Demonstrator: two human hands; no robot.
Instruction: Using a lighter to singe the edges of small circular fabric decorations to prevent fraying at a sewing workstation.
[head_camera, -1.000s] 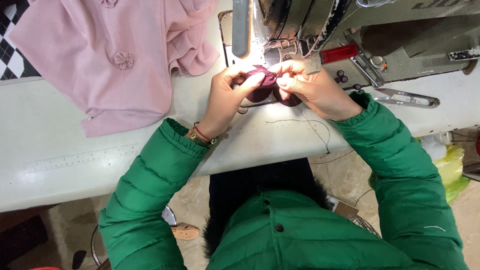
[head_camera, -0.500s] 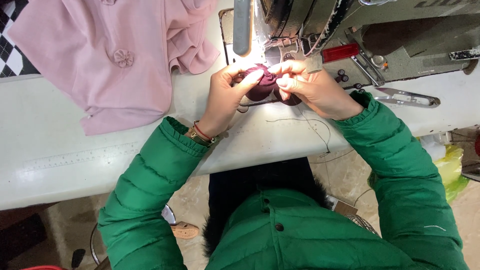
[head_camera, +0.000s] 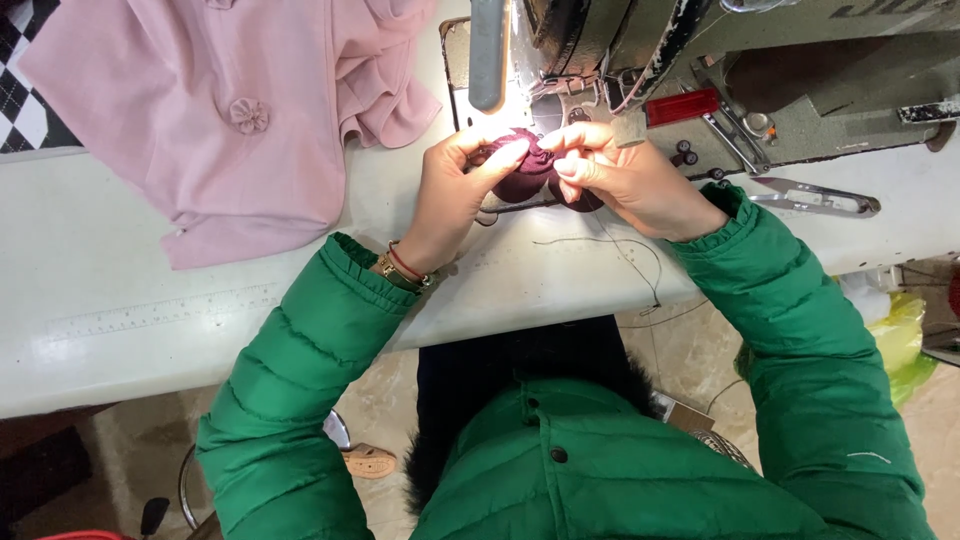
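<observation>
Both of my hands pinch a small bunched piece of dark maroon fabric (head_camera: 528, 176) under the lit needle area of a grey sewing machine (head_camera: 640, 60). My left hand (head_camera: 455, 195) grips its left side with thumb and fingers. On the fabric's right, my right hand (head_camera: 625, 180) holds it with the fingertips closed over the top. I wear green puffy sleeves, and a bracelet sits on my left wrist.
A pink garment (head_camera: 240, 110) with a fabric flower lies on the white table (head_camera: 130, 300) at the upper left. Thread snips (head_camera: 815, 197) rest to the right of the machine. A loose thread (head_camera: 625, 255) trails over the table's front edge. A yellow-green bag (head_camera: 900, 335) sits on the floor.
My hands have stayed at the needle area. My fingers have shifted slightly on the maroon fabric, bunching it a little tighter.
</observation>
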